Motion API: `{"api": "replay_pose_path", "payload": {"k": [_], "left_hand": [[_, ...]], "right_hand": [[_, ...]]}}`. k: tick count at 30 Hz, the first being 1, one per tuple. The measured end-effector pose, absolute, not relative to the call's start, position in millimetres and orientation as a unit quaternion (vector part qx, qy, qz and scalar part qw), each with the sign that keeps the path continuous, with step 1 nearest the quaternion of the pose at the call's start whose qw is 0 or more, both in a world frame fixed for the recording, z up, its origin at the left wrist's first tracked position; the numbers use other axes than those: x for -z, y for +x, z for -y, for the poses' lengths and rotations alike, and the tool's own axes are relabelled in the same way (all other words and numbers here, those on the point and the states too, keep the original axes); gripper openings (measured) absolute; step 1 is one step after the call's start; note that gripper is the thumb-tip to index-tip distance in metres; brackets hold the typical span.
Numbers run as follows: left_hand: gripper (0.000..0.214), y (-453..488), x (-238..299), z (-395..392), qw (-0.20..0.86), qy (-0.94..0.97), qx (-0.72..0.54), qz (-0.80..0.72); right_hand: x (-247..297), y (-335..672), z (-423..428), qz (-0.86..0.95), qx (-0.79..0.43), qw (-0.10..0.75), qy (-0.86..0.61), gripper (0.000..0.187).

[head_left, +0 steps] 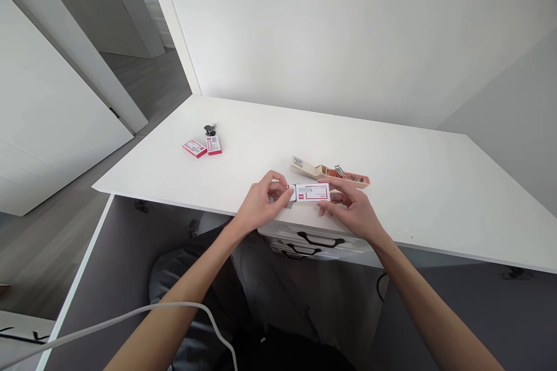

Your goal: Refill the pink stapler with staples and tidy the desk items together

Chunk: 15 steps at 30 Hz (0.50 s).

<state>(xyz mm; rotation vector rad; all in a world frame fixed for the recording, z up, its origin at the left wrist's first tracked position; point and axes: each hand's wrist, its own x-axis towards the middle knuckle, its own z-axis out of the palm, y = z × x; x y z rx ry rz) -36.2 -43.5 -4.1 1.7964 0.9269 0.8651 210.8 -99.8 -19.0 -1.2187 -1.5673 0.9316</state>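
Over the desk's front part, a small white box with a magenta label (312,192), which looks like a staple box, lies between my two hands. My right hand (350,208) grips its right end between thumb and fingers. At the box's left end, which looks opened, my left hand (268,198) pinches with thumb and fingertips. A small grey piece (290,205) shows just below the left fingertips; I cannot make out what it is. Just behind the right hand rests an opened stapler (310,167), with a cream half and a pinkish-orange half, a metal part standing up from it.
Two more small magenta-and-white boxes (194,148) lie toward the desk's left side, beside a black object (210,129) like a staple remover. The white desk (418,185) meets a wall behind. Drawers with black handles (321,240) sit beneath. A white cable (174,305) crosses the lower left.
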Motion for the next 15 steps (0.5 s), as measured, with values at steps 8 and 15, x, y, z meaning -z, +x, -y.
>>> {"api": "replay_pose_path", "payload": {"k": [8, 15], "left_hand": [[0.027, -37.9, 4.5, 41.2, 0.461, 0.742, -0.337, -0.351], [0.026, -39.5, -0.1, 43.2, 0.464, 0.755, -0.317, -0.337]], "right_hand": [[21.4, 211.4, 99.1, 0.643, -0.369, 0.451, -0.497, 0.047], [21.2, 211.5, 99.2, 0.637, -0.380, 0.442, -0.504, 0.048]]}}
